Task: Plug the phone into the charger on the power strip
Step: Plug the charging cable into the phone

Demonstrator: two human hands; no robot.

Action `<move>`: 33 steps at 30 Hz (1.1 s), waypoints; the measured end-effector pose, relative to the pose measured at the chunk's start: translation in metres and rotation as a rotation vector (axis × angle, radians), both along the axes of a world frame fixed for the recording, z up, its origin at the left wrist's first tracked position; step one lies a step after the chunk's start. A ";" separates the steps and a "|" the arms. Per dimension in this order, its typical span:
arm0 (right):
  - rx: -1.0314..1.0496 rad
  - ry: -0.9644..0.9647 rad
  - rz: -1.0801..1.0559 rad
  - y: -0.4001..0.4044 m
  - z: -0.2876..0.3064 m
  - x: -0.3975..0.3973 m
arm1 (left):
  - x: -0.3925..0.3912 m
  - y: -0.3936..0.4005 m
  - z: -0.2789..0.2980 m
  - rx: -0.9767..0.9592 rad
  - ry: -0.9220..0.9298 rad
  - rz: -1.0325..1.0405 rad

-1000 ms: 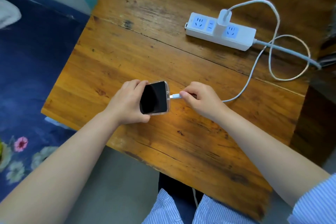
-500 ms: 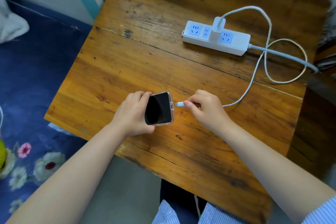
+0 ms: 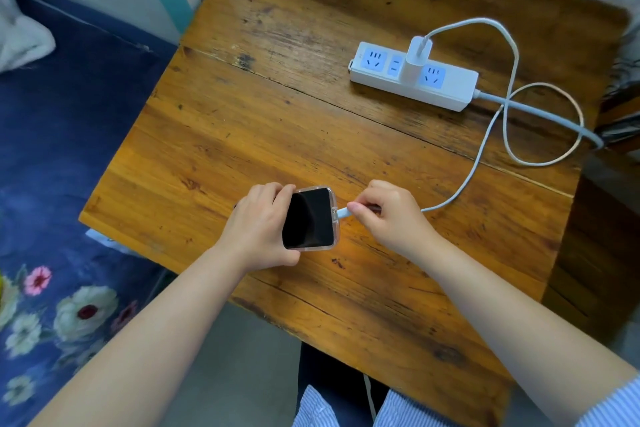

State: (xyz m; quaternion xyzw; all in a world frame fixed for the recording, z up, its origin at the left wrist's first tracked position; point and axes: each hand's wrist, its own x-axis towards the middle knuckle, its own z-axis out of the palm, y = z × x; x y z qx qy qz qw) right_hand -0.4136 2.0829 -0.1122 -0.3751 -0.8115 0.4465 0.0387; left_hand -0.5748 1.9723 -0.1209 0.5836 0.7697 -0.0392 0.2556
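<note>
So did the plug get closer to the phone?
Yes. The plug, pinched in the right hand, now touches the phone edge; half a second ago a gap showed between them. The phone kept its spot on the table.

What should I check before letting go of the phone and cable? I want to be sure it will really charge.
1. White charger block seated in the white power strip: ok, it stands upright in a socket.
2. White cable joined to the charger: ok.
3. Cable's white plug at the port of the black phone in a clear case: ok, touching the edge; full seating cannot tell.
4. Left hand steadying the phone: ok.
5. Right hand pinching the plug: ok.
6. Screen showing charging: not ok, dark.
</note>
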 end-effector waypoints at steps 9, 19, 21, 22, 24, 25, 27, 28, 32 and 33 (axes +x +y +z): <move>-0.015 0.066 -0.148 -0.008 -0.006 0.000 | 0.003 0.003 -0.001 0.029 -0.009 0.029; 0.001 0.078 -0.173 -0.018 -0.011 -0.003 | -0.004 0.007 -0.001 0.041 0.043 -0.031; 0.011 0.081 -0.173 -0.018 -0.013 -0.005 | -0.005 0.008 -0.001 0.033 0.057 -0.042; 0.010 0.081 -0.174 -0.018 -0.014 -0.006 | -0.006 0.008 -0.002 0.028 0.064 -0.045; 0.010 0.068 -0.164 -0.019 -0.017 -0.008 | -0.008 0.009 -0.003 0.020 0.070 -0.043; 0.010 0.060 -0.158 -0.018 -0.019 -0.008 | -0.009 0.009 -0.003 0.017 0.071 -0.044; 0.009 0.044 -0.140 -0.017 -0.022 -0.011 | -0.012 0.010 -0.004 0.005 0.083 -0.047; 0.008 0.034 -0.124 -0.016 -0.024 -0.013 | -0.014 0.011 -0.003 -0.005 0.096 -0.052; -0.009 -0.034 0.031 -0.007 -0.028 -0.026 | -0.031 0.019 -0.001 -0.088 0.146 -0.076; -0.001 -0.048 0.081 -0.004 -0.028 -0.029 | -0.038 0.021 0.000 -0.114 0.162 -0.075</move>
